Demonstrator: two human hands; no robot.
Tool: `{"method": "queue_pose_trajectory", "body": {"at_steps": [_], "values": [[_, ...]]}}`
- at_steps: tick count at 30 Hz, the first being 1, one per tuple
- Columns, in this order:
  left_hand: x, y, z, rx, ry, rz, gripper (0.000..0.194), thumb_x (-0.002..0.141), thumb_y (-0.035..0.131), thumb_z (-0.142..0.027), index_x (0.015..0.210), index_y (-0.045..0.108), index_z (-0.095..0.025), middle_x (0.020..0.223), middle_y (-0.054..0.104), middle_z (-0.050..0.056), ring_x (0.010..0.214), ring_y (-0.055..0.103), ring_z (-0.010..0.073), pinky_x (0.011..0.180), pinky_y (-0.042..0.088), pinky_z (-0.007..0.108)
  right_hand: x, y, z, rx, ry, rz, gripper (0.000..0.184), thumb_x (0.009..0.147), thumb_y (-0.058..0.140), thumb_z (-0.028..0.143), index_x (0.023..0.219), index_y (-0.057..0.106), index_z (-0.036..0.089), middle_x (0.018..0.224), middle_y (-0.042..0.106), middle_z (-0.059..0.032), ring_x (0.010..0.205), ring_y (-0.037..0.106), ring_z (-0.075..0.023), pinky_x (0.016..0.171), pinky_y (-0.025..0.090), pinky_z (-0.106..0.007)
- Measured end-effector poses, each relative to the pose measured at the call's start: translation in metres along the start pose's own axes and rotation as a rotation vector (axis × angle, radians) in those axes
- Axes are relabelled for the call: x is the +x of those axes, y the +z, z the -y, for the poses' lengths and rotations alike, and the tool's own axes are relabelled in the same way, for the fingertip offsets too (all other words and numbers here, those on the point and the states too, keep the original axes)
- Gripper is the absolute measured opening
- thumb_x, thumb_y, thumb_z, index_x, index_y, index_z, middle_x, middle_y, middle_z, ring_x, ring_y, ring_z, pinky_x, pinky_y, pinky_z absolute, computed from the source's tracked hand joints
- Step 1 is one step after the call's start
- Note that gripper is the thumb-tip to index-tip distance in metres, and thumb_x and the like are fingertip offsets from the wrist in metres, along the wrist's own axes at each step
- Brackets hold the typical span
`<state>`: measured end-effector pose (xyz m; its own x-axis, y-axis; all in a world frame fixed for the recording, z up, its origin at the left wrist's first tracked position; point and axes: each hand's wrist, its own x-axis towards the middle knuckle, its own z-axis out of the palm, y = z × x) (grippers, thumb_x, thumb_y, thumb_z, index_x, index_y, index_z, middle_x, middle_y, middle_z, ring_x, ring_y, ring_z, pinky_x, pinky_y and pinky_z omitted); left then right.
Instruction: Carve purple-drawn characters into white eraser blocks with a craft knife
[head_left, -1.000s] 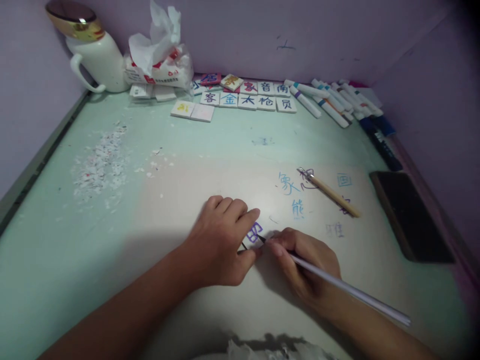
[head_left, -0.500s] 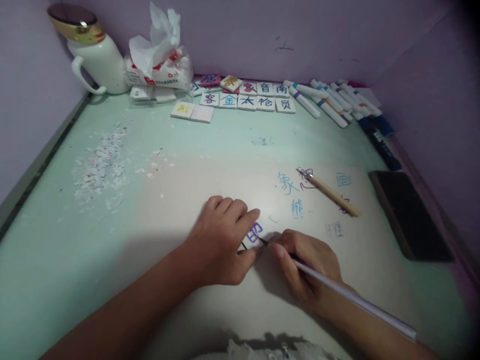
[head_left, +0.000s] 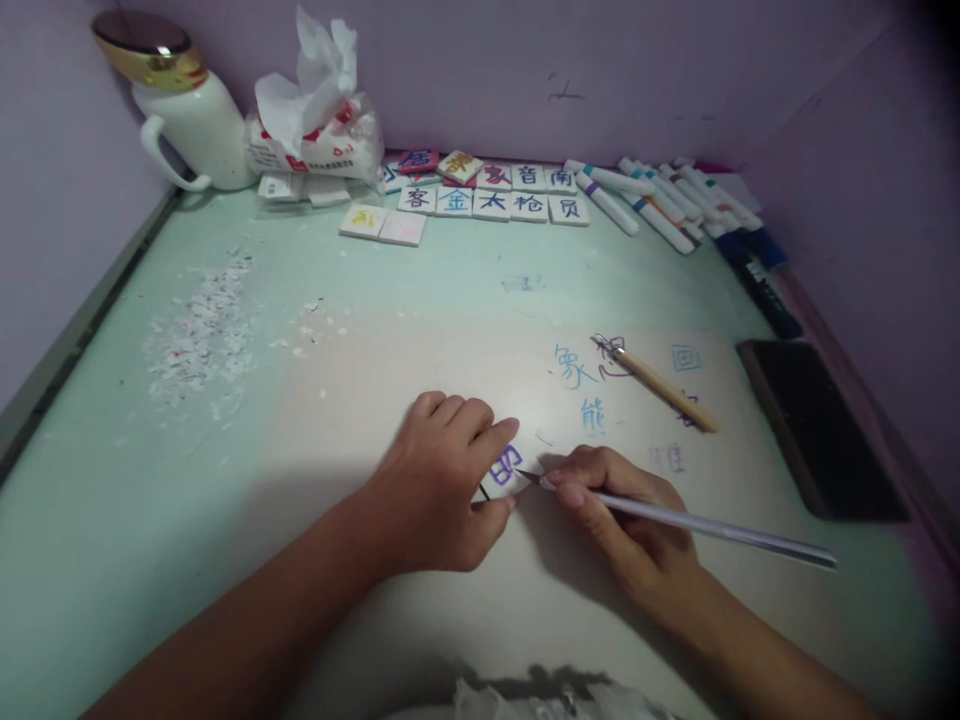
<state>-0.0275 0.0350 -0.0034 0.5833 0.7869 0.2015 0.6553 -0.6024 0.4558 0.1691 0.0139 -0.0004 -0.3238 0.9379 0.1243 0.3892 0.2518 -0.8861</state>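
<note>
A small white square tile (head_left: 501, 488) bearing a purple character (head_left: 506, 465) is held against the beige-and-pale-green tabletop (head_left: 420, 285) by the grip of the left hand (head_left: 442, 485), between thumb and forefinger. A slender silver-grey pen-shaped tool (head_left: 712, 527) is held in the grip of the right hand (head_left: 634, 530), its dark pointed tip (head_left: 529, 477) positioned at the character.

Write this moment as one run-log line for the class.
left hand: holds white tile | right hand: grips pointed tool, tip at purple character | nearby: wooden-handled tool
</note>
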Motion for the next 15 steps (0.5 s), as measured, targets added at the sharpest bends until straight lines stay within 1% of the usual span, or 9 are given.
{"method": "queue_pose_trajectory", "body": {"at_steps": [3,8,11,15], "values": [[0.0009,-0.0008,-0.0001,0.005,-0.002,0.016,0.044,0.072,0.056,-0.025,0.113,0.055,-0.008,0.093,0.056,0.012,0.088,0.051,0.0256,0.082,0.035,0.043,0.0011,-0.0005,-0.0002,-0.003,-0.002,0.026,0.012,0.089,0.050,0.019,0.078,0.054,0.020,0.062,0.052,0.0042,0.053,0.046,-0.0085,0.049,0.035,-0.020],[0.0021,-0.0033,-0.0005,0.006,-0.007,0.036,0.044,0.073,0.055,-0.025,0.114,0.054,-0.009,0.094,0.057,0.012,0.089,0.052,0.0260,0.082,0.036,0.043,0.0019,-0.0001,0.0001,-0.017,0.005,0.022,0.011,0.089,0.050,0.019,0.079,0.055,0.020,0.062,0.052,0.0042,0.052,0.045,-0.0086,0.048,0.034,-0.021],[0.0016,-0.0036,-0.0011,0.006,-0.007,0.035,0.044,0.073,0.054,-0.025,0.114,0.054,-0.010,0.094,0.058,0.012,0.089,0.052,0.0260,0.081,0.036,0.043,0.0027,0.0004,0.0003,-0.012,0.017,0.026,0.013,0.089,0.050,0.019,0.076,0.054,0.020,0.059,0.048,0.0052,0.049,0.041,-0.0079,0.045,0.031,-0.021],[0.0008,-0.0028,-0.0013,0.011,0.002,0.032,0.045,0.073,0.055,-0.026,0.114,0.054,-0.009,0.094,0.057,0.012,0.088,0.052,0.0260,0.081,0.036,0.044,0.0039,-0.0009,0.0005,0.036,0.047,0.050,0.018,0.089,0.050,0.020,0.071,0.049,0.020,0.055,0.042,0.0064,0.047,0.037,-0.0077,0.044,0.028,-0.021]]}}
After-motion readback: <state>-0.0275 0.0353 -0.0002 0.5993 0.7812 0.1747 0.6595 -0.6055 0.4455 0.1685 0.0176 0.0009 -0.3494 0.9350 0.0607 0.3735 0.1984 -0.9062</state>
